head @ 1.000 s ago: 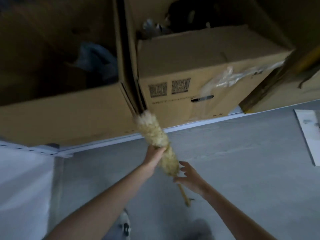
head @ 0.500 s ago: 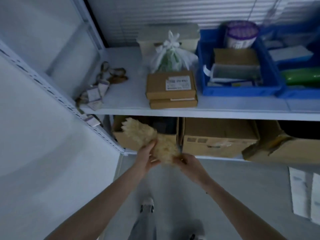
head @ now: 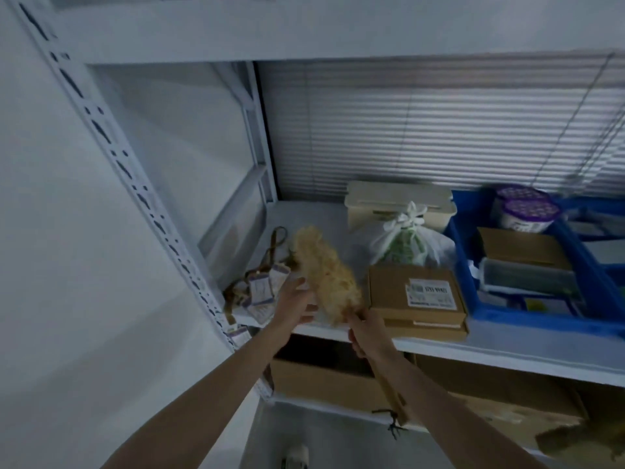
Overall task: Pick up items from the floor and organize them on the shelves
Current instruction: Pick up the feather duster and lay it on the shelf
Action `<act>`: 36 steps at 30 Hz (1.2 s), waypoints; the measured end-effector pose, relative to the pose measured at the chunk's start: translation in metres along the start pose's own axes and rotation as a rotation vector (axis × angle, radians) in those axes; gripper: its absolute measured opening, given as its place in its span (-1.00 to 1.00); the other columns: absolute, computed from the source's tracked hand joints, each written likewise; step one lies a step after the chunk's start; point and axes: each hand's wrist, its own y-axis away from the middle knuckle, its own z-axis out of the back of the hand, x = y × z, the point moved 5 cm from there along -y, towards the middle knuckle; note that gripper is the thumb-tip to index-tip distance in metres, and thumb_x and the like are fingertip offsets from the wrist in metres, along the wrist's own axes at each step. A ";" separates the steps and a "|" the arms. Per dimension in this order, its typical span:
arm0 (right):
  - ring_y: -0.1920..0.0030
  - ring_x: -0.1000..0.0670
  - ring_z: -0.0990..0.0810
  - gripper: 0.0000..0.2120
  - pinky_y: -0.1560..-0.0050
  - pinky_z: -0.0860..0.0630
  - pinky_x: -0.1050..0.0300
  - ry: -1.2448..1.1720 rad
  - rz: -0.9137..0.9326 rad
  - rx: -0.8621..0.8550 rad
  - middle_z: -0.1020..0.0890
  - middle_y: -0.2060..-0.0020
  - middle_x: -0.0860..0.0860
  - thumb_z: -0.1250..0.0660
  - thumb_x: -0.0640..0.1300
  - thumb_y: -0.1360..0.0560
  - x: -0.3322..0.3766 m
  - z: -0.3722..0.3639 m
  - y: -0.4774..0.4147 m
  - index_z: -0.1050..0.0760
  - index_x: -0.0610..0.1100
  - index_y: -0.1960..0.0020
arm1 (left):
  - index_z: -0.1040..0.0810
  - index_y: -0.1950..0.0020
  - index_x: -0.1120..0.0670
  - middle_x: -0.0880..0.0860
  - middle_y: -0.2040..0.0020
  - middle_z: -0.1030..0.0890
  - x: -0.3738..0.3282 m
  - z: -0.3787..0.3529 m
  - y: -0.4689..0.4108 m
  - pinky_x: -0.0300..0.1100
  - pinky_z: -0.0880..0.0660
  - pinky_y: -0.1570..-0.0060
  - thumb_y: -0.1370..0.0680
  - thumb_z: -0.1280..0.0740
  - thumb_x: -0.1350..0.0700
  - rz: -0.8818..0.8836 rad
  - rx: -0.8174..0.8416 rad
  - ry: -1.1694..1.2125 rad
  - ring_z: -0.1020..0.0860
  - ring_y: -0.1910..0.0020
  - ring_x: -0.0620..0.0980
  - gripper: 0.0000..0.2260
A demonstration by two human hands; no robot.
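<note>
Status: duster point(head: 324, 275) is off the floor but not yet set down. Its fluffy head hangs over the near-left part of the shelf point(head: 314, 218), between the tag bundle point(head: 262, 292) and the flat cardboard boxes point(head: 416, 294). The right hand point(head: 367, 333) grips the wooden handle; the left hand point(head: 295, 304) steadies the head with fairly straight fingers. Remaining, by my judgement: lower and release — no other floor items in view.

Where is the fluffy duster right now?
In the head view, the duster is over the left part of the white shelf, between the paper tags and the stacked brown boxes, its handle gripped by the right hand.
</note>
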 end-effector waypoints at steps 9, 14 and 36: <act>0.46 -0.07 -0.35 -0.73 0.45 -0.26 0.05 0.024 0.045 -0.290 -0.42 0.41 -0.14 -0.23 -0.06 -0.61 0.039 -0.012 -0.097 -0.43 -0.19 0.20 | -0.17 -0.56 -0.07 0.04 -0.63 -0.01 -0.027 0.003 -0.154 0.26 -0.07 -0.47 -0.59 -0.16 -0.04 -0.650 0.242 -1.711 0.02 -0.58 0.24 -0.48; 0.53 0.02 -0.39 -0.86 0.56 -0.33 0.16 -0.054 0.027 -0.279 -0.47 0.39 -0.12 -0.24 -0.17 -0.62 0.033 -0.015 -0.118 -0.48 -0.24 -0.09 | -0.02 -0.60 -0.16 -0.03 -0.64 0.04 -0.009 0.008 -0.200 0.28 0.04 -0.47 -0.58 0.18 -0.23 -0.621 0.335 -1.722 0.10 -0.59 0.25 -0.43; -0.12 -0.16 -0.60 -0.67 0.03 -0.54 0.01 0.821 -0.006 -0.322 -0.55 -0.17 -0.09 -0.19 -0.09 -0.56 0.039 -0.073 -0.191 -0.33 -0.11 -0.31 | -0.41 -0.48 0.06 0.04 -0.50 -0.40 0.003 0.054 -0.226 0.20 -0.29 -0.42 -0.50 0.02 -0.15 -0.666 0.201 -1.481 -0.37 -0.44 0.25 -0.38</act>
